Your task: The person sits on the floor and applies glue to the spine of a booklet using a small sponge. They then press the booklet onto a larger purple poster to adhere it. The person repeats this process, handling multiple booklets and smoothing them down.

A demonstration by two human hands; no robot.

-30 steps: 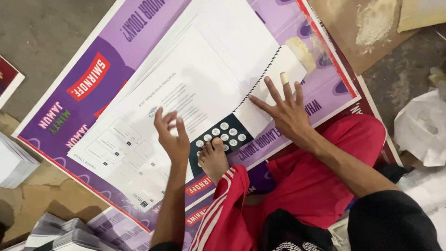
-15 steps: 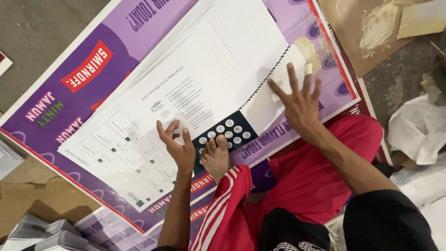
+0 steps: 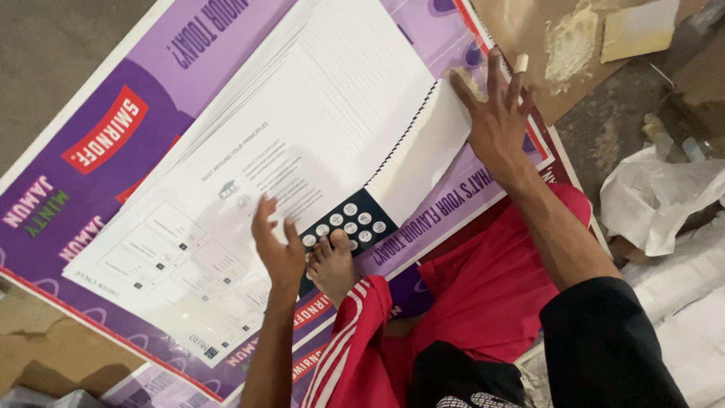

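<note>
A thick stack of white printed sheets (image 3: pixel 302 143) lies on a large purple printed board (image 3: pixel 113 113). My left hand (image 3: pixel 276 249) hovers over the stack's near edge with its fingers apart and nothing in it. My right hand (image 3: pixel 495 121) is spread flat at the stack's right corner, fingertips on the paper edge; one fingertip has a white wrap. A dark card with white round dots (image 3: pixel 347 223) sticks out from under the sheets. My bare foot (image 3: pixel 332 264) rests against it, beside my red trouser leg (image 3: pixel 483 295).
Brown cardboard with pale smears (image 3: pixel 574 45) lies at the top right. Crumpled white plastic and paper (image 3: pixel 657 196) is heaped on the right. More cardboard (image 3: pixel 45 355) and purple printed sheets (image 3: pixel 151 385) sit at the bottom left.
My right hand has slid farther along the stack's right edge to its corner. My left hand has lifted slightly off the sheets. The view has shifted and closed in.
</note>
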